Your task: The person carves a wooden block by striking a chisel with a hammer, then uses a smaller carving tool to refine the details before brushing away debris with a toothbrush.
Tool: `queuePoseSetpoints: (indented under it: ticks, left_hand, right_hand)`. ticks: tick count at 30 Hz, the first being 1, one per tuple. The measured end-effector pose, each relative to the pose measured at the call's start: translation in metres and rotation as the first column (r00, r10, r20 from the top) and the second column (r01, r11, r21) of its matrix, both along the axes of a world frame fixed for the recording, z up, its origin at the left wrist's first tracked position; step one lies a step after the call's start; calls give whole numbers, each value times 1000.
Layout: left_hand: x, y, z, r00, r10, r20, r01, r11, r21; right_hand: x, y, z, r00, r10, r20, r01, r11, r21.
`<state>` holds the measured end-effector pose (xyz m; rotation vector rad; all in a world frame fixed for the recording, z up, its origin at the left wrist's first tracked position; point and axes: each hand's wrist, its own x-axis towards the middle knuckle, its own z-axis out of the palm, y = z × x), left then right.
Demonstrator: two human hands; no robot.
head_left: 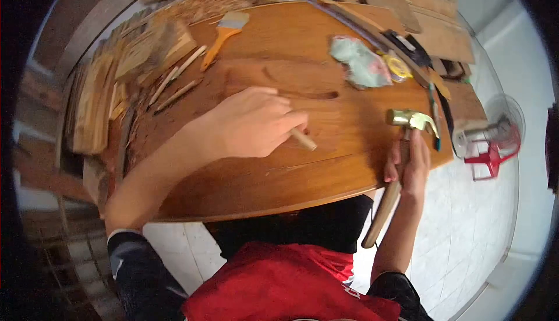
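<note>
My left hand (259, 124) is closed round a light wooden rod (304, 140), whose blunt end sticks out towards the right; its other end is hidden in my fist. Just beyond that hand, a dark curved mark (308, 94) runs across the brown wooden board (262, 190). At the board's right front edge, my right hand (410, 161) grips a claw hammer (381, 216) by its wooden handle, close under the brass-coloured head. The head is up, with the claw pointing right, and the handle's lower end hangs past the edge.
Wood blocks (96, 111) are stacked at left, beside thin sticks (177, 76) and a paintbrush (224, 35). At the far right lie a crumpled cloth (361, 62), a yellow tape measure (397, 67) and a long strip (349, 24). A red-framed fan (492, 157) stands below on the floor.
</note>
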<state>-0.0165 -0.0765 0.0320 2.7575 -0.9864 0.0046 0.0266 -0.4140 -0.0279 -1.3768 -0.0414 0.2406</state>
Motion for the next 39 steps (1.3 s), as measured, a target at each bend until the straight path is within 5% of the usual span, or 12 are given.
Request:
queuePoseSetpoints:
  ticks: [3, 6, 7, 9, 15, 21, 24, 25, 28, 34, 37, 39]
  left_hand:
    - [-15, 25, 17, 987, 105, -121, -128, 971, -201]
    - [-38, 72, 42, 892, 339, -299, -397, 904, -157]
    - [-46, 95, 40, 903, 388, -184, -411, 906, -105]
    - [-71, 123, 46, 729, 619, -293, -659, 751, -51]
    - [-106, 167, 23, 566, 757, -327, -815, 573, -83]
    - [-89, 179, 18, 619, 709, -338, -781, 601, -171]
    - [-80, 212, 15, 662, 610, -435, -749, 539, -385]
    - [-77, 222, 10, 734, 628, -257, -670, 611, -421]
    - [-79, 234, 8, 669, 661, -340, -714, 444, -541]
    - [-81, 208, 9, 425, 880, -212, -897, 377, -232]
    - [-79, 226, -6, 585, 801, -129, -803, 550, -229]
    - [-83, 203, -3, 531, 811, -245, -847, 495, -196]
  right_hand:
    - [1, -1, -12, 999, -38, 15, 38, 999, -32]
    - [-1, 7, -6, 998, -63, -9, 64, 996, 67]
    - [-1, 8, -6, 998, -59, -16, 60, 995, 81]
    - [-1, 9, -7, 999, -49, -4, 49, 995, 89]
    - [1, 4, -9, 999, -33, -13, 34, 996, 77]
    - [1, 7, -9, 999, -38, 7, 38, 995, 88]
    - [1, 5, -13, 999, -41, 19, 39, 997, 72]
    - [0, 6, -11, 998, -68, 6, 67, 996, 62]
    - [3, 3, -15, 999, -4, 52, -1, 996, 86]
    - [2, 5, -12, 999, 5, 54, -7, 999, 48]
    - [-2, 10, -7, 999, -24, 37, 22, 999, 45]
    - [-1, 8, -7, 998, -10, 54, 9, 1000, 23]
